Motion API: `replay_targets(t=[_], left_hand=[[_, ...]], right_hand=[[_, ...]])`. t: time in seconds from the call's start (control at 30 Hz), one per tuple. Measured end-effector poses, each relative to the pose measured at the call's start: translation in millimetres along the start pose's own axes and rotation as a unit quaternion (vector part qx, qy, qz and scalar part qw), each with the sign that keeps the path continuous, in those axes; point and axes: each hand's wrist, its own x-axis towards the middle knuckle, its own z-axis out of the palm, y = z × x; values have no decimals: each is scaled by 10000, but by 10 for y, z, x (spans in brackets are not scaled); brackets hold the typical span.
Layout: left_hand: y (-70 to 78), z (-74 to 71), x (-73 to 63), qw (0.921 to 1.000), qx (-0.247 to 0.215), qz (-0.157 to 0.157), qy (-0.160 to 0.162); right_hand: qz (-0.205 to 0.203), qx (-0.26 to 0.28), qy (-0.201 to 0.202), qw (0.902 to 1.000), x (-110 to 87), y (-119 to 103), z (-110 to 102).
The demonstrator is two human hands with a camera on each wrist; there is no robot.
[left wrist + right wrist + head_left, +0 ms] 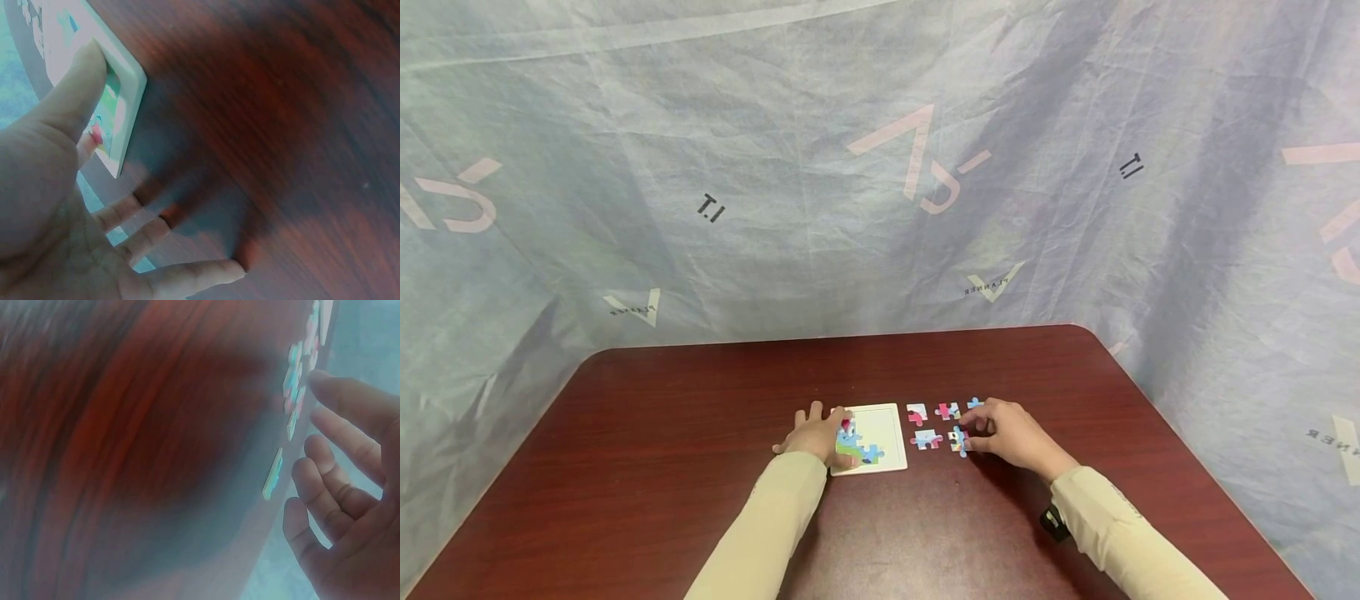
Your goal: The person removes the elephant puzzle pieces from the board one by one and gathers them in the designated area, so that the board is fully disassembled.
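A square white puzzle tray (891, 437) lies on the table, its left part filled with joined, colourful pieces. My left hand (811, 437) spreads over the tray's left edge. In the left wrist view, the thumb of that left hand (50, 187) lies over the tray (134, 94), and the other fingers reach past its edge. My right hand (1011, 433) hovers at a blue and multicoloured jigsaw piece (958, 440), thumb and forefinger apart. In the right wrist view, the loosely bent fingers of the right hand (356, 481) stand beside the loose pieces (292, 378), with none visibly gripped.
Right of the tray lie other loose pieces: a pink and white one (917, 413), a pink one (947, 412), a light blue one (927, 440) and one partly behind the right hand (974, 403). A dark object (1054, 523) shows by the right sleeve. Grey printed cloth (820, 167) hangs behind the table (700, 417).
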Motion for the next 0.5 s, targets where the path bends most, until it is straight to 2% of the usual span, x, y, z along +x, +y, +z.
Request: replay_targets(t=[0.17, 0.37, 0.5], left_hand=[[-12, 21, 16, 10000, 23, 4, 17], [-3, -1, 14, 10000, -17, -10, -25], [-2, -11, 9, 10000, -35, -28, -62]], right_hand=[[-307, 405, 74, 9987, 6, -2, 16], [-242, 907, 27, 9956, 13, -75, 64], [-202, 1016, 98, 9946, 40, -152, 110]])
